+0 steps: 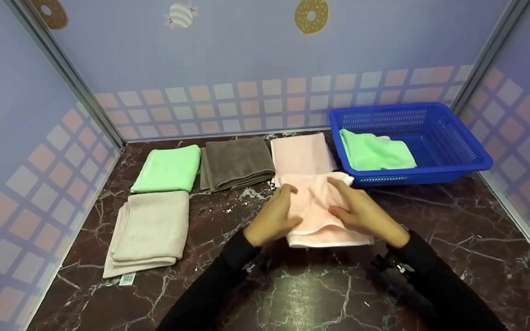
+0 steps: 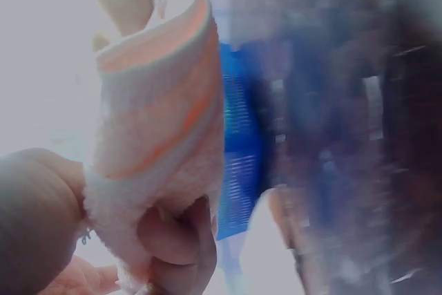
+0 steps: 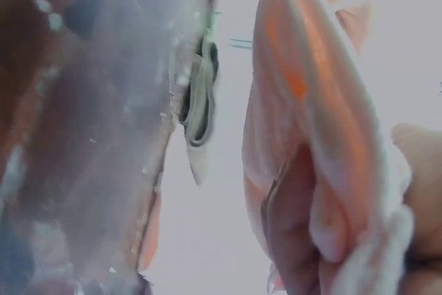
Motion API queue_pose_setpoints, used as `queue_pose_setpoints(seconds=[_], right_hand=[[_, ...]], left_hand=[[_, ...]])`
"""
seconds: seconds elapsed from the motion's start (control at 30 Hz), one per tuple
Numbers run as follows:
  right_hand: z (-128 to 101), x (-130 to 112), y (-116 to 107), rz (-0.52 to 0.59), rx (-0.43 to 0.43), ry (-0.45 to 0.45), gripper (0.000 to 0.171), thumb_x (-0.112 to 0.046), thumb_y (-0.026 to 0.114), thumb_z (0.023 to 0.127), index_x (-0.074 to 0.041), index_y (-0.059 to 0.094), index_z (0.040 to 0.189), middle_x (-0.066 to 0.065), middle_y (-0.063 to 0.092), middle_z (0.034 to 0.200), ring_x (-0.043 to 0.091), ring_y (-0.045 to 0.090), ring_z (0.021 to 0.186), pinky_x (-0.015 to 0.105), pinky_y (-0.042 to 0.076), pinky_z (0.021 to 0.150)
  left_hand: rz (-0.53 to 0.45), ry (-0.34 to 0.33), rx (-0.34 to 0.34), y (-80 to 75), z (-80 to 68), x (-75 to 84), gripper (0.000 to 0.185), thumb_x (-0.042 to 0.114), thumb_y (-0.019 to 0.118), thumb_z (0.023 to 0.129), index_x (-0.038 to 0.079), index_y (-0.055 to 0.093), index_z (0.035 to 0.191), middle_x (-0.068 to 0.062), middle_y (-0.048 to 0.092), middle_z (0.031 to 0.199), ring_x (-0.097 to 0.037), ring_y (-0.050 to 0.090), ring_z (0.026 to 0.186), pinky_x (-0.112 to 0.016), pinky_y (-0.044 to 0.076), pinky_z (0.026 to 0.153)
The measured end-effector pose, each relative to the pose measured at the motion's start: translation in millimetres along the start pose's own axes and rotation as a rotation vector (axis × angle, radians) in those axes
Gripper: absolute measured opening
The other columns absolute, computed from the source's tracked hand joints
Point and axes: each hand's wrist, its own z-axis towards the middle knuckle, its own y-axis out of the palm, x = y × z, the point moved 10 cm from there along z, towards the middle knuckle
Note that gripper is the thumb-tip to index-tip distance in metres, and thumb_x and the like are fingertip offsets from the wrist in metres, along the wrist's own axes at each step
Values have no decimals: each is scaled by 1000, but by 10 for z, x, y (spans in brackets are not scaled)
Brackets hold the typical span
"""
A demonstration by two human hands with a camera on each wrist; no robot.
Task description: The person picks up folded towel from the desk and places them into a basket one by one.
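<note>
Both hands grip the pink towel (image 1: 321,209) at the table's (image 1: 453,239) middle. The left hand (image 1: 272,216) pinches its left edge, thumb and fingers curled round the fold; the right hand (image 1: 359,212) grips the right edge likewise. Behind it lies another pink towel (image 1: 301,154), with the blue basket (image 1: 458,158) to the right.

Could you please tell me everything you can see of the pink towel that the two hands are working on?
The pink towel is pale pink, soft terry-looking cloth, folded into layers with a doubled edge toward the person. It lies on the dark marbled table, its far end overlapping a second folded pink towel. The left hand grips its left edge and the right hand its right; the wrist views show fingers pinching the folds.
</note>
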Motion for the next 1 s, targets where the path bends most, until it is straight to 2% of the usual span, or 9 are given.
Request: queue_pose_setpoints(seconds=[0.2, 0.33, 0.47, 0.57, 0.63, 0.7, 0.8, 0.9, 1.0], right_hand=[[43, 26, -76, 40, -13, 12, 66, -4, 75, 91, 4, 45, 150, 26, 65, 134, 34, 69, 97, 54, 58, 90], [138, 158, -322, 125, 8, 60, 56, -3, 73, 93, -2, 54, 145, 21, 63, 140, 28, 69, 103, 50, 56, 100], [257, 438, -674, 124, 77, 98, 40, -3, 73, 93, -5, 67, 133, 16, 69, 133, 27, 67, 113, 35, 53, 101], [308, 749, -959, 79, 141, 146, 32, -5, 72, 95, -8, 72, 127, 16, 72, 126, 24, 64, 111, 29, 47, 98], [322, 965, -1114, 64, 164, 194, 29, -9, 71, 97, -12, 74, 126, 15, 72, 127, 16, 61, 112, 28, 44, 98], [334, 1160, -1242, 63, 182, 235, 29, -12, 69, 99, -14, 74, 127, 14, 71, 130, 8, 58, 114, 26, 42, 99], [354, 1373, -1345, 89, 181, 265, 29, -15, 67, 101, -15, 73, 129, 13, 69, 136, 3, 56, 119, 22, 39, 101], [382, 1557, -1393, 118, 174, 295, 30, -16, 66, 101, -13, 72, 131, 15, 66, 139, 15, 55, 127, 27, 40, 106], [422, 1726, -1399, 109, 165, 321, 30, -14, 67, 101, -10, 72, 130, 17, 65, 139, 29, 53, 133, 43, 40, 112]], left_hand=[[17, 6, 20, -48, 18, 54, 61, 4, 78, 85, -3, 45, 136, -24, 56, 130, -38, 61, 113, -47, 56, 101], [14, 36, 90, -115, 175, 150, 63, 8, 76, 90, -3, 44, 142, -26, 55, 136, -38, 59, 121, -48, 52, 107], [7, 77, 144, -80, 517, 269, 58, 9, 67, 97, 0, 45, 151, -23, 53, 141, -33, 60, 124, -42, 50, 111], [-24, 116, 171, 26, 879, 367, 49, 7, 61, 101, 5, 53, 150, -19, 54, 138, -28, 61, 120, -32, 50, 109], [-39, 136, 179, 99, 1101, 426, 46, 5, 58, 102, 7, 57, 147, -18, 53, 138, -26, 60, 121, -26, 48, 110], [-36, 157, 186, 165, 1292, 482, 45, 4, 57, 102, 5, 56, 147, -19, 52, 142, -27, 58, 127, -25, 45, 114], [28, 156, 163, 271, 1501, 525, 47, 5, 57, 104, 1, 52, 150, -21, 48, 150, -31, 55, 135, -29, 41, 119], [110, 137, 129, 389, 1680, 542, 49, 9, 56, 105, 2, 48, 153, -22, 43, 156, -32, 51, 142, -31, 38, 121], [219, 108, 118, 487, 1825, 543, 50, 12, 57, 105, 5, 48, 154, -19, 46, 156, -30, 49, 143, -31, 39, 120]])
